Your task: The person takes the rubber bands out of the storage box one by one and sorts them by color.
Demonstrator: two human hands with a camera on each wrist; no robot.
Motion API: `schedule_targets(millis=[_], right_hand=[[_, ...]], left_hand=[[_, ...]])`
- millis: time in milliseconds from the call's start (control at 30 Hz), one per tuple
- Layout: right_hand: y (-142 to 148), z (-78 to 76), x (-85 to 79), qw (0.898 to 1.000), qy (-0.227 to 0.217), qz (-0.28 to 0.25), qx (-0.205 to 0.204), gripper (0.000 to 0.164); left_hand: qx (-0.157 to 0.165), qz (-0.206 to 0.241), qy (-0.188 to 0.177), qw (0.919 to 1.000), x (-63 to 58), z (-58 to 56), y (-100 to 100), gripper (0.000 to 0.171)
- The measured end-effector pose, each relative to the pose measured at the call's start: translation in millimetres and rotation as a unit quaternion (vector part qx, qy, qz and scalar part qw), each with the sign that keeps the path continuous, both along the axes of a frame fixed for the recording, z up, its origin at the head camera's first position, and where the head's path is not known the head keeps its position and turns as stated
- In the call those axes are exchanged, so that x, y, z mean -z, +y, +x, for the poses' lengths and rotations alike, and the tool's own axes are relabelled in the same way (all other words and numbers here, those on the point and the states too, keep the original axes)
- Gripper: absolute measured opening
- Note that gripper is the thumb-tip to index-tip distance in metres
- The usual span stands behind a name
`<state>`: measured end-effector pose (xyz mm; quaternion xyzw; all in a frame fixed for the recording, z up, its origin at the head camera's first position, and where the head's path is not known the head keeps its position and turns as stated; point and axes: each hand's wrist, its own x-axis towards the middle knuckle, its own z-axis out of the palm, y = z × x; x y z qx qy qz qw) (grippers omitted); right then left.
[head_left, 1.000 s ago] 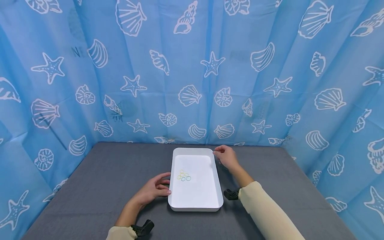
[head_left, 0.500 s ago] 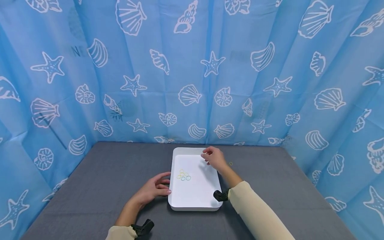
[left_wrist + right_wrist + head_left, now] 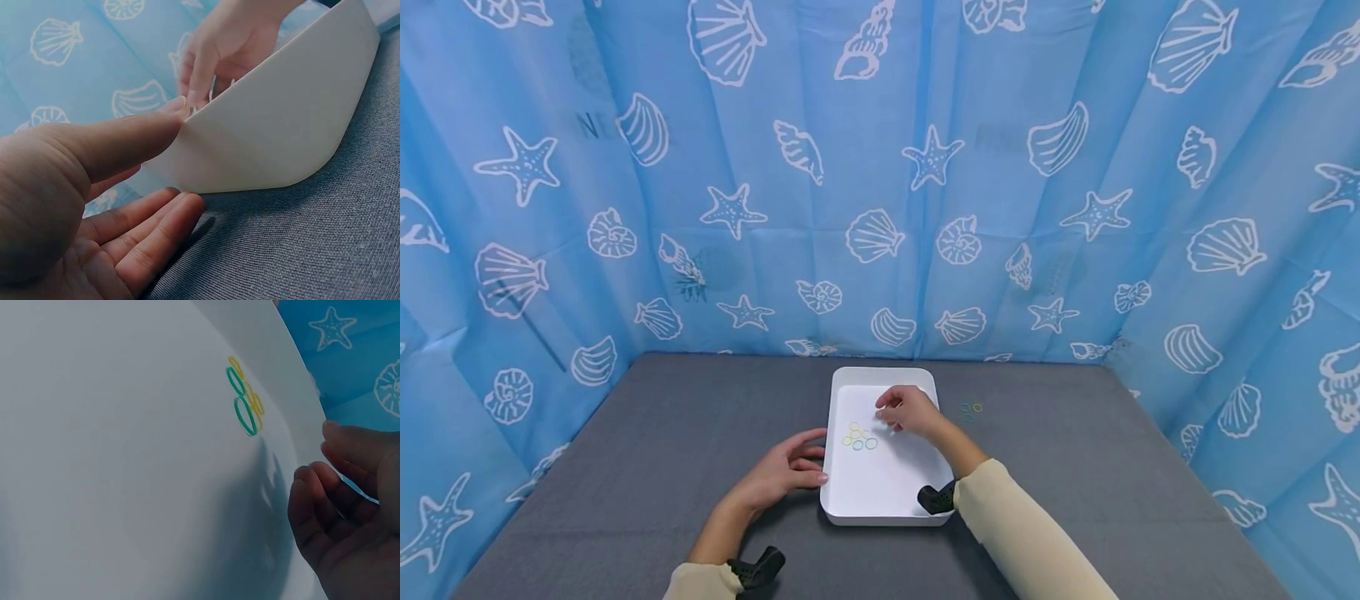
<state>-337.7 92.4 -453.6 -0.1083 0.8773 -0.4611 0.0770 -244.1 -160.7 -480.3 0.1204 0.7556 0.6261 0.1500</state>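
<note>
A white rectangular tray (image 3: 883,493) stands on the table. Thin yellow rings (image 3: 856,437) and green rings (image 3: 252,417) lie clustered on its floor, resembling small rubber bands. My left hand (image 3: 782,472) touches the tray's left side, fingers extended; in the left wrist view its thumb (image 3: 140,137) rests at the rim, with the other fingers low beside the outer wall. Over the tray, just right of the cluster, hovers my right hand (image 3: 913,411). Its thumb and index tips are close together in the right wrist view; whether anything thin is between them cannot be made out.
On the dark grey table (image 3: 1060,517), right of the tray, lie a yellow ring (image 3: 977,407) and fainter greenish rings (image 3: 967,418). A blue curtain (image 3: 880,167) with white shell and starfish prints surrounds the table's back and sides.
My right hand has moved left and nearer from the tray's far right edge to above its middle, uncovering the rings on the table. The left hand and tray stay in place.
</note>
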Motion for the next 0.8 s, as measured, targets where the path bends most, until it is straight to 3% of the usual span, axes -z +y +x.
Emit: schedule_targets(millis=[333,567,800], right_hand=[[-4.0,8.9,2.7,0.996,-0.029,0.064,-0.046,0.008],[-4.7,8.9,1.3,0.986,-0.002,0.138,-0.089,0.011],[-8.7,10.0,0.9,0.982,0.009,0.160,-0.098,0.013]], left_hand=[[-0.002,-0.004,0.000,1.0000,1.0,-0.8,0.6,0.075],[0.002,-0.001,0.000,1.0000,1.1,-1.1,-0.4,0.075],[-0.003,-0.008,0.002,1.0000,2.9,-1.3,-0.7,0.076]])
